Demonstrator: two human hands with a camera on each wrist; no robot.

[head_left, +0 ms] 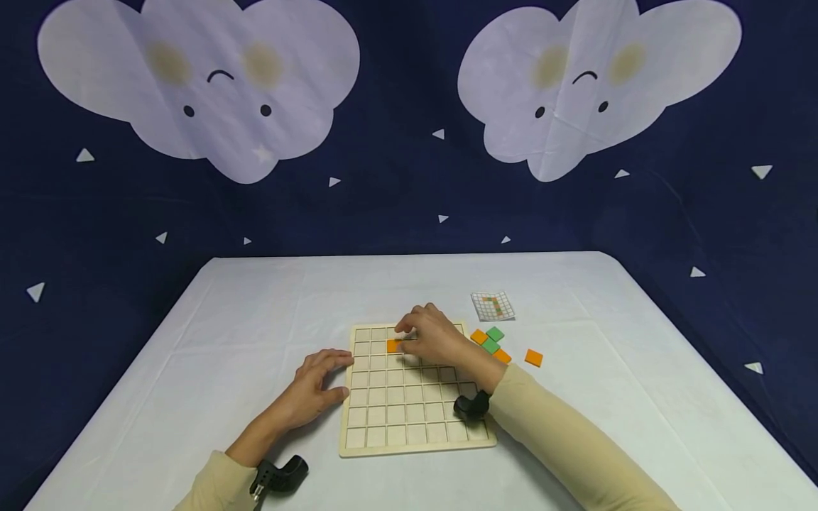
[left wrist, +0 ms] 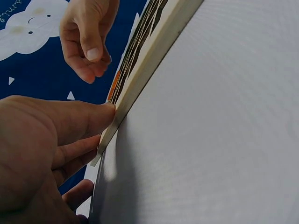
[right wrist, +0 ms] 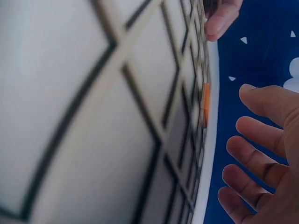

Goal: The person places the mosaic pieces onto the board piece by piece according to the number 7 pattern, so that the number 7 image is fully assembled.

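A pale wooden grid board (head_left: 377, 415) lies on the white table, with one orange tile (head_left: 393, 346) in a cell near its far left part. My left hand (head_left: 313, 389) rests at the board's left edge; in the left wrist view its thumb (left wrist: 88, 122) touches the rim, fingers nearly straight. Over the far part of the board is my right hand (head_left: 434, 337), just right of the orange tile. The right wrist view shows this hand's fingers (right wrist: 252, 154) spread and apart from the orange tile (right wrist: 206, 105), holding nothing visible.
Right of the board lie several loose tiles, among them a green tile (head_left: 495, 333) and an orange tile (head_left: 533, 358) set apart. A printed grid card (head_left: 493, 306) with an orange and green pattern lies behind them. A dark blue cloth (head_left: 396, 213) hangs beyond the table.
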